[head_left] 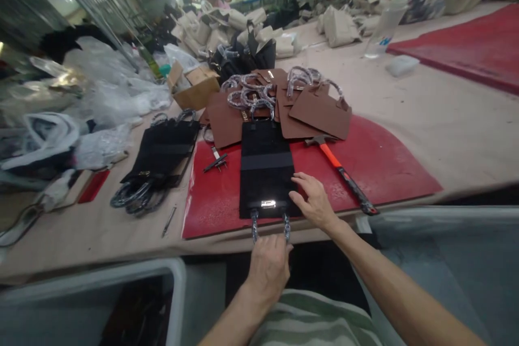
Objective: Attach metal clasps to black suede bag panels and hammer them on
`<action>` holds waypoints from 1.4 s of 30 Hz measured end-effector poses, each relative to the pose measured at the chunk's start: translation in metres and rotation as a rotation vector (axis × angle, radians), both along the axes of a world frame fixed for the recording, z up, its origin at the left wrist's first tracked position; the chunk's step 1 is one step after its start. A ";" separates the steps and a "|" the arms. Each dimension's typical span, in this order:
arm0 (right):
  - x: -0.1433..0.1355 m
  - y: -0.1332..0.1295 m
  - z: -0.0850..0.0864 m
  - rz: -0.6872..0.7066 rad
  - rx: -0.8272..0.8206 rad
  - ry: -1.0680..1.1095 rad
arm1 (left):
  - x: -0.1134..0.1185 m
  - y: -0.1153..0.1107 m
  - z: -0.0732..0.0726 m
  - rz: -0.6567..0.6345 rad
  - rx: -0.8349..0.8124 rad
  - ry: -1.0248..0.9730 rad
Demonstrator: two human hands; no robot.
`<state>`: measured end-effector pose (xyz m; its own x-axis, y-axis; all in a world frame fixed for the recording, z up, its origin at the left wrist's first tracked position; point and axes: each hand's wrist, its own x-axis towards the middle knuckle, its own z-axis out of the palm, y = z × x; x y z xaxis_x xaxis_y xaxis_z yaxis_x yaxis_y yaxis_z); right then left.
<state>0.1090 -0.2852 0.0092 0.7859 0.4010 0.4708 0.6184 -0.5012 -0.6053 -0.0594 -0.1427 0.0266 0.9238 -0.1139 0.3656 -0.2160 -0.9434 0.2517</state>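
A flat black bag panel (pixel 266 184) lies lengthwise on the red mat (pixel 214 211), with a shiny metal clasp plate near its front edge. Plastic-wrapped handles stick out at both its ends. My left hand (pixel 270 265) is closed around the near bag handle (pixel 254 225) at the table's front edge. At the panel's right edge, my right hand (pixel 314 200) has its fingers spread and holds nothing; whether the fingertips touch the panel is hard to tell. A hammer (pixel 340 170) with an orange and black handle lies right of that hand.
Brown bag panels (pixel 320 113) with wrapped handles are heaped behind. Black panels (pixel 162 151), a thin pen-like tool (pixel 169 221) and a small metal tool (pixel 217 159) lie leftward. A cardboard box (pixel 197 89) and a bottle (pixel 387 27) stand farther back. White-rimmed bins (pixel 178 281) flank me below.
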 end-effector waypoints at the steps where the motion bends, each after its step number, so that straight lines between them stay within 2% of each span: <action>1: -0.001 0.000 0.002 0.028 -0.030 0.009 | 0.002 -0.003 0.001 0.000 0.013 0.024; 7: -0.007 0.000 0.015 0.164 -0.335 0.078 | 0.010 -0.033 -0.012 0.008 0.037 0.112; 10: -0.009 0.001 0.018 0.227 -0.411 0.078 | 0.011 -0.043 -0.019 0.020 0.037 0.149; 18: -0.008 -0.002 0.020 0.284 -0.429 0.085 | 0.010 -0.042 -0.022 -0.043 -0.011 0.248; 22: -0.008 -0.003 0.020 0.315 -0.420 0.076 | 0.009 -0.048 -0.023 -0.027 -0.040 0.315; 25: -0.012 -0.005 0.020 0.318 -0.419 0.083 | 0.007 -0.050 -0.017 -0.047 -0.093 0.336; 27: -0.020 -0.008 0.020 0.291 -0.383 0.091 | 0.002 -0.046 -0.009 -0.088 -0.159 0.283; 29: -0.034 -0.014 0.020 0.223 -0.251 0.081 | -0.006 -0.038 0.001 -0.155 -0.232 0.171; 32: -0.065 -0.025 0.018 -0.046 0.078 0.098 | -0.015 -0.018 0.011 -0.188 -0.309 -0.054; 34: -0.089 -0.029 0.014 -0.261 0.282 0.259 | -0.016 0.000 0.011 -0.103 -0.310 -0.166; 36: -0.109 -0.027 0.008 -0.398 0.491 0.572 | -0.010 0.020 0.007 0.021 -0.271 -0.214; 38: -0.121 -0.018 0.002 -0.410 0.756 0.970 | 0.001 0.038 0.000 0.108 -0.243 -0.196; 39: -0.124 -0.012 -0.001 -0.367 0.901 1.159 | 0.007 0.046 -0.003 0.121 -0.237 -0.180; 42: -0.123 0.008 -0.001 -0.132 1.266 1.548 | 0.025 0.063 -0.011 0.097 -0.238 -0.109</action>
<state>-0.0140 -0.2770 0.0080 0.7191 0.3652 -0.5912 -0.6752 0.5683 -0.4703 -0.0340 -0.0801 0.0158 0.8800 0.0743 0.4691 -0.1651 -0.8782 0.4489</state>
